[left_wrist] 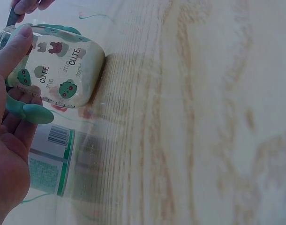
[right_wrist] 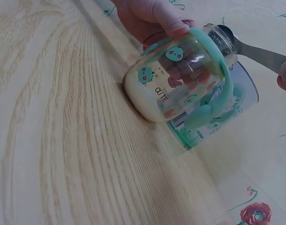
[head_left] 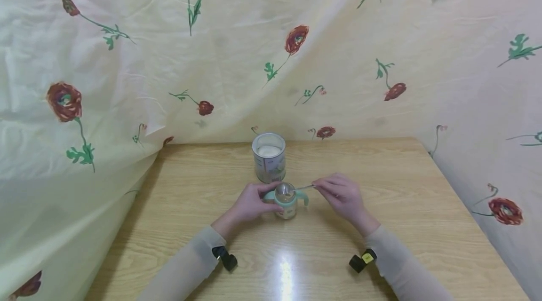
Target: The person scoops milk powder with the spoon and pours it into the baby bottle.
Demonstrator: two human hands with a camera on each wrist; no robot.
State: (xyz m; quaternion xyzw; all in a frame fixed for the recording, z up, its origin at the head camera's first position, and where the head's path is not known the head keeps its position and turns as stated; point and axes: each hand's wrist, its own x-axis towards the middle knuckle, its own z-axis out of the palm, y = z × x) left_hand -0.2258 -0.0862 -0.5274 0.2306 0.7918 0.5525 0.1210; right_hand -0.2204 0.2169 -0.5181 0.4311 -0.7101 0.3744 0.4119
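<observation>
A clear baby bottle (head_left: 287, 210) with mint-green handles and cartoon prints stands upright on the table. Pale powder lies in its bottom, as the right wrist view of the bottle (right_wrist: 152, 96) shows. My left hand (head_left: 254, 202) grips it from the left, thumb and fingers around its upper part. With the fingertips of my right hand (head_left: 342, 194) I pinch the handle of a metal spoon (right_wrist: 261, 55). The spoon's bowl is at the bottle's open mouth, tilted toward the opening.
Right behind the bottle stands an open tin (head_left: 269, 164) with white powder inside. The wooden table (head_left: 203, 169) meets a flower-printed cloth (head_left: 237, 56) at the back and sides. Each sleeve carries a black wrist camera (head_left: 357, 263).
</observation>
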